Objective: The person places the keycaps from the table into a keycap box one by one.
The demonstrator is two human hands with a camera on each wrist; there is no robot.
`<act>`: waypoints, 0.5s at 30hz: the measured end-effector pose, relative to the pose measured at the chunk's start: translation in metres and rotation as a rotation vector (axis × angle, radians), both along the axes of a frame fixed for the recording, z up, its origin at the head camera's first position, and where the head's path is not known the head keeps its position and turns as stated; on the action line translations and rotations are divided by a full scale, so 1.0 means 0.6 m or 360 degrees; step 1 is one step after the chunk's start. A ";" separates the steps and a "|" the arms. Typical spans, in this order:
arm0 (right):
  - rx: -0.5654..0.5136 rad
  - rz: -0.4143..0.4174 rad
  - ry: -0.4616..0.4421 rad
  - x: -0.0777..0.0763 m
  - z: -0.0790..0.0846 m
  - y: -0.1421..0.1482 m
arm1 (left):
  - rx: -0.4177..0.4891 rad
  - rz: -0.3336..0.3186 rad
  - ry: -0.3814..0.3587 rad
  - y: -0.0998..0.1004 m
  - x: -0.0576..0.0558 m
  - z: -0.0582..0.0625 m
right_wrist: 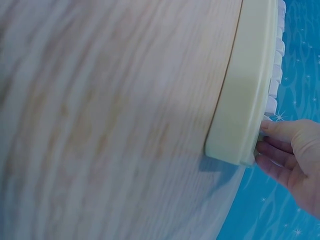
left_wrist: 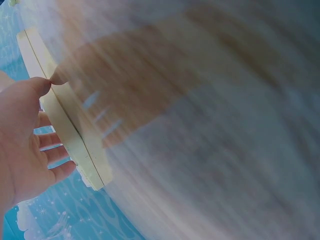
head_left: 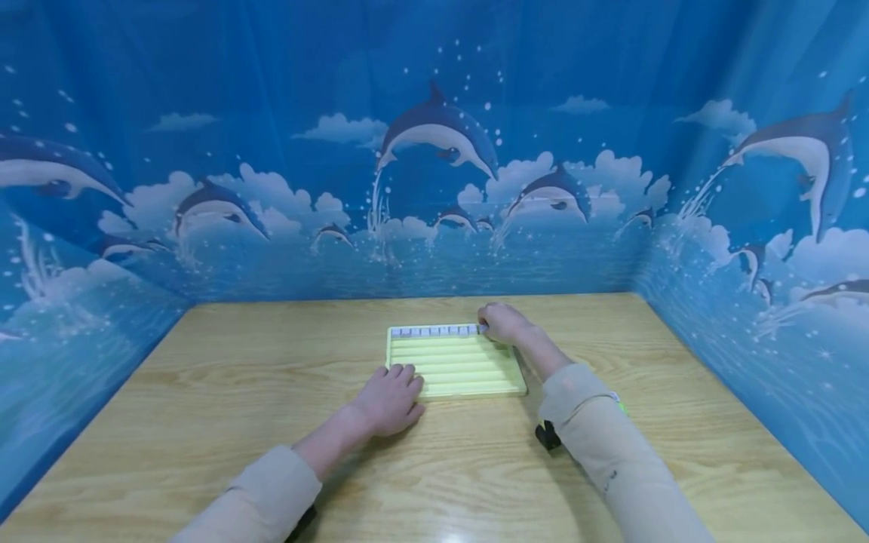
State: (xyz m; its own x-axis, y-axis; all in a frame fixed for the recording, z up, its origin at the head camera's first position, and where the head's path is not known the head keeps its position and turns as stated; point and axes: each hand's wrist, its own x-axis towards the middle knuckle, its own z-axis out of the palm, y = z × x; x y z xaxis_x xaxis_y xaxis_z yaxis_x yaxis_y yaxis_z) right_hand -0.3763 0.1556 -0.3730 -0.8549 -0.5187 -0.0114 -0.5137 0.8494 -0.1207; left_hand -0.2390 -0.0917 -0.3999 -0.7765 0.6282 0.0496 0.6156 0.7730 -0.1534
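A pale yellow tray (head_left: 453,367) with long ridged rows lies on the table. Along its far row stands a line of small white blocks (head_left: 434,330). My left hand (head_left: 392,400) rests on the near left corner of the tray, its fingers extended over the top and its thumb (left_wrist: 41,86) at the side wall. At the far right corner, my right hand (head_left: 505,324) has thumb and fingers brought together at the end of the line, where they pinch a small white block that they mostly hide. In the right wrist view, the white blocks (right_wrist: 273,89) stick up beyond the tray's rim.
A wood-grain table (head_left: 271,354) lies beneath the tray. Blue curtains (head_left: 305,249) with printed dolphins enclose its back and sides. A black strap piece (head_left: 548,435) shows under the right sleeve.
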 end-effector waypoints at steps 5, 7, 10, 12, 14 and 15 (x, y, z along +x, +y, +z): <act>0.0014 0.0049 0.0049 -0.003 -0.001 0.001 | 0.0007 0.0012 -0.0020 0.001 0.000 0.000; 0.0018 0.0056 0.0047 -0.003 -0.001 0.001 | 0.0008 0.0015 -0.0024 0.001 -0.001 0.000; 0.0033 0.0053 0.0035 -0.003 0.000 0.001 | 0.0003 0.0019 -0.0032 0.001 -0.001 0.000; 0.0038 0.0042 0.0016 -0.003 0.000 0.001 | -0.0001 0.0019 -0.0032 0.001 -0.002 0.000; 0.0038 0.0032 0.0002 -0.002 0.001 0.001 | -0.0005 0.0021 -0.0030 0.000 -0.002 -0.001; 0.0031 0.0029 -0.0005 -0.002 0.001 0.001 | -0.0006 0.0021 -0.0030 0.000 -0.002 -0.001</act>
